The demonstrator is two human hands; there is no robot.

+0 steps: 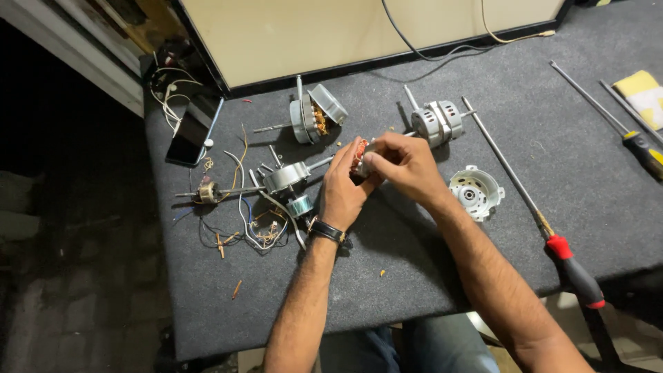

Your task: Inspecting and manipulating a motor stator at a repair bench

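Your left hand (pixel 343 190), with a dark watch (pixel 327 231) on its wrist, is curled around a small motor stator (pixel 360 156) with reddish copper windings, and your right hand (pixel 407 166) closes over the same part from the other side, fingers pinched on its top edge, so both hands grip it just above the grey table (pixel 428 262). Just right of your right wrist lies a white round motor end cap (pixel 476 192), open side up. Further right and nearer to you, a long screwdriver with a red handle (pixel 570 266) lies at a slant, its shaft running up past the cap. Just left of your left hand sits a grey motor body with a shaft (pixel 288 176), a small round part below it, and beyond them a tangle of loose wires (pixel 255 231) and a small brass-coloured part on a rod (pixel 207 191). Right behind your right hand stands an assembled grey motor (pixel 436 122), close to your fingertips. Beyond your left hand, further back, is an opened motor (pixel 314 114) showing its copper coil. Far to the left of it a dark phone (pixel 193 129) lies near white cables. Well off to the right rest a yellow-and-black screwdriver (pixel 639 146) and a yellow cloth (pixel 642 93). At the back stands a cream panel (pixel 311 34) with cables running along it.
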